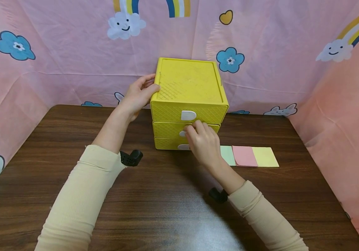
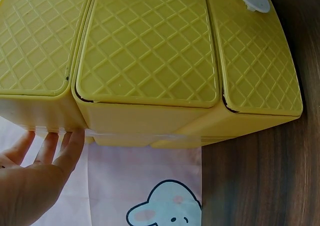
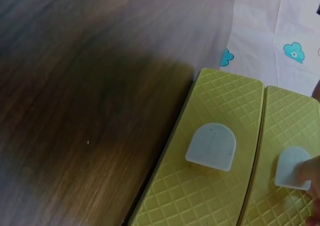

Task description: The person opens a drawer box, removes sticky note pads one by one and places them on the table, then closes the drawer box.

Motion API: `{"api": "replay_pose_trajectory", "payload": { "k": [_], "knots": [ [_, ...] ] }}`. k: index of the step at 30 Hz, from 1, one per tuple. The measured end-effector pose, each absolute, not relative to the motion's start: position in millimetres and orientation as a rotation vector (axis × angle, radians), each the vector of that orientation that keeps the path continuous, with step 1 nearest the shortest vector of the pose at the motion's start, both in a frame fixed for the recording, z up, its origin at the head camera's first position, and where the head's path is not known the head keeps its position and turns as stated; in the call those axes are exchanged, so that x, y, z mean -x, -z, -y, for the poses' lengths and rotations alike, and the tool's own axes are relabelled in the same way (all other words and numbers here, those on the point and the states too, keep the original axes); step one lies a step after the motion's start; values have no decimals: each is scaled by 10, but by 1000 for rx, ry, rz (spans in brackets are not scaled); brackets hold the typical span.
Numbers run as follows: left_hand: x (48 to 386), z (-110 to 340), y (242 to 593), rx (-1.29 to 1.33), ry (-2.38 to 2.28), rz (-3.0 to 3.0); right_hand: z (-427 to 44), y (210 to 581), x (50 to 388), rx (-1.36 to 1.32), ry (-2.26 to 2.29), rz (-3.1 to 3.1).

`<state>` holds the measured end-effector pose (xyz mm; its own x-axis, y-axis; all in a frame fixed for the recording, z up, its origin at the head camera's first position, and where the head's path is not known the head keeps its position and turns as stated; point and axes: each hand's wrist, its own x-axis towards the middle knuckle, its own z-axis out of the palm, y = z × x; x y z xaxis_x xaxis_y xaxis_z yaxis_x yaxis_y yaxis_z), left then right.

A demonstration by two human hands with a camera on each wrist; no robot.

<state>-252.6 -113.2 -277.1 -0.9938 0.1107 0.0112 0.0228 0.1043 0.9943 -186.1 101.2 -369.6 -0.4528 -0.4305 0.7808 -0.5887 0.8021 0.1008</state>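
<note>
A yellow three-drawer box [image 1: 189, 80] stands on the table with a criss-cross pattern on its fronts. My left hand [image 1: 138, 94] rests on the box's left side near the top; in the left wrist view its extended fingers [image 2: 47, 148] touch the side wall. With the thumb and curled fingers, my right hand [image 1: 204, 141] pinches the white drawer handle [image 3: 289, 170] on the middle drawer [image 1: 165, 129]. The bottom drawer's handle [image 3: 212, 145] is untouched, as is the top drawer's handle [image 1: 188, 115]. All three drawers look shut.
Green [image 1: 228, 155], pink [image 1: 244, 156] and yellow [image 1: 265, 157] sticky-note pads lie in a row right of the box. A pink patterned cloth [image 1: 261, 83] hangs behind and beside the brown wooden table [image 1: 154, 205].
</note>
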Motion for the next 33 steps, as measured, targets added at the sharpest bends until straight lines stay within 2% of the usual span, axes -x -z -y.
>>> {"api": "replay_pose_trajectory", "payload": {
  "k": [33],
  "knots": [
    [2524,1124,2776,-111,-2066,-2283,-1010,3701,1889,-731,-176,2136]
  ]
}}
